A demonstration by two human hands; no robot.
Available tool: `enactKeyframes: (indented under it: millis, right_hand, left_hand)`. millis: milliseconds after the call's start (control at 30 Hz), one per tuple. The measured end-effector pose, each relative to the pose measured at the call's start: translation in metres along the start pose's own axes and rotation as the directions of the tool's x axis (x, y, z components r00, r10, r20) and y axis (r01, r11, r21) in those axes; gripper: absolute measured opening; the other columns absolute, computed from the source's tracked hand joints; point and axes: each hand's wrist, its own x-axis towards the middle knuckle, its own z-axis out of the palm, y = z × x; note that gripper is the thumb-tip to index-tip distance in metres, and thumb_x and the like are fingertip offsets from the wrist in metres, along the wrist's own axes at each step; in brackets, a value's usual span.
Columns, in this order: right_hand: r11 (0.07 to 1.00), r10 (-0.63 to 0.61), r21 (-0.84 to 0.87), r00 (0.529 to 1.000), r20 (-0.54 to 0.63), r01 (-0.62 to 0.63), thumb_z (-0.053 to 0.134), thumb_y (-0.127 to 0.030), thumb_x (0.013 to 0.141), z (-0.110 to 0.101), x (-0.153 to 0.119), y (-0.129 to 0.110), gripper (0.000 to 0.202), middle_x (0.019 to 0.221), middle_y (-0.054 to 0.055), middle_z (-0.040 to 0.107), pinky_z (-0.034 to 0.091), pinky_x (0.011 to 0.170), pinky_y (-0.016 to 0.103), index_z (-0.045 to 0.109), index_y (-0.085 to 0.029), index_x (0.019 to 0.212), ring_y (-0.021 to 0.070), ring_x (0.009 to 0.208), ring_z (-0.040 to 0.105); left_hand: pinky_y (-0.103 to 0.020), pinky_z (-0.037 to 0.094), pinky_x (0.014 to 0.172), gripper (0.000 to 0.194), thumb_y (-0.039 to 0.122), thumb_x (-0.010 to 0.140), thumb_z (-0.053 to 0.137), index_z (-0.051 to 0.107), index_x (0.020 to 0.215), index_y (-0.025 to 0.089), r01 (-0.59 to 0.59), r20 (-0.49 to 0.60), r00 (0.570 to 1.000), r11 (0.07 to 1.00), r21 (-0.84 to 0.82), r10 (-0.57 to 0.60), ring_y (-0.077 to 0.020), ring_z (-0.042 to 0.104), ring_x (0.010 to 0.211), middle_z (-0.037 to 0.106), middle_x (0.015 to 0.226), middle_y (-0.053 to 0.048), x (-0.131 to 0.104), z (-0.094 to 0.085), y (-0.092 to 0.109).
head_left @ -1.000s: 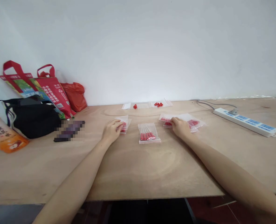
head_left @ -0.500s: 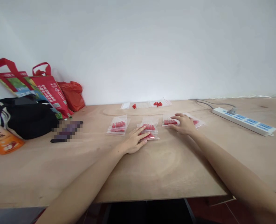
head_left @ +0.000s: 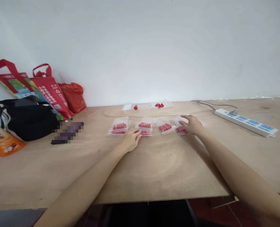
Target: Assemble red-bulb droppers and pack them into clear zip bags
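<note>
On the table lie clear zip bags holding red plastic pieces. My left hand [head_left: 131, 139] rests its extended fingers on the lower left corner of a stack of two zip bags [head_left: 145, 126]. Further left is another overlapping stack [head_left: 119, 126]. My right hand [head_left: 193, 125] has its fingers bent onto a zip bag [head_left: 181, 130], gripping its right side, which the hand partly hides. Between my hands a single zip bag [head_left: 165, 126] lies tilted, close to the bag under my right hand.
Loose red pieces [head_left: 159, 105] lie on flat bags near the wall, with another red piece [head_left: 135, 107] to their left. A power strip [head_left: 245, 122] with a cord stands at right. Shopping bags [head_left: 51, 94], a black bag [head_left: 28, 118] and an orange pouch [head_left: 4, 138] crowd the left.
My left hand and the stack beside it have shifted left, and its fingers have drawn closer together. The two bags at right have moved left and now lie closer together.
</note>
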Motion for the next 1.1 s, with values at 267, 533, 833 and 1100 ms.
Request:
enactKeyframes:
  millis: [267,533,833,1100]
  right_hand:
    - [0.907,0.413,-0.107,0.91,0.047,-0.406,0.067,-0.051,0.051,-0.015,0.002,0.012,0.068,0.093,0.018,0.059,0.046,0.064,0.031,0.057,-0.007,0.102,0.0258,0.083,0.057]
    - [0.8,0.529,0.216,0.828,0.187,-0.56,0.07,-0.029,0.052,-0.027,0.005,0.015,0.053,0.069,0.009,0.062,0.045,0.052,0.029,0.058,-0.009,0.1,0.022,0.065,0.06]
    - [0.224,0.478,0.914,0.855,0.2,-0.339,0.069,-0.019,0.058,-0.019,0.004,-0.018,0.033,0.06,0.0,0.06,0.047,0.043,0.023,0.053,-0.016,0.085,0.0121,0.048,0.057]
    - [0.172,0.122,0.851,0.868,0.481,-0.496,0.066,-0.01,0.06,0.026,-0.021,-0.091,0.023,0.06,-0.001,0.061,0.048,0.049,0.022,0.054,-0.018,0.078,0.0109,0.052,0.057]
  left_hand:
    - [-0.041,0.035,0.087,0.023,0.021,0.085,0.04,0.06,0.095,0.017,0.09,-0.03,0.996,0.966,0.244,-0.085,-0.0232,0.053,0.096,0.064,0.094,-0.008,0.0,-0.01,0.007]
    - [-0.045,0.033,0.087,0.019,0.023,0.08,0.048,0.063,0.088,0.017,0.178,-0.176,0.977,0.92,0.349,-0.122,-0.0283,0.046,0.105,0.058,0.107,-0.012,-0.004,-0.01,-0.005]
    - [-0.037,0.041,0.09,0.037,0.025,0.081,0.048,0.049,0.116,0.015,-0.12,-0.092,0.99,0.983,-0.136,0.108,-0.0217,0.048,0.106,0.053,0.112,-0.01,-0.01,-0.001,0.026]
    - [-0.038,0.04,0.093,0.048,0.025,0.079,0.051,0.04,0.124,0.017,-0.104,-0.076,0.993,0.957,-0.271,0.086,-0.0225,0.046,0.11,0.047,0.119,-0.011,-0.009,-0.001,0.028]
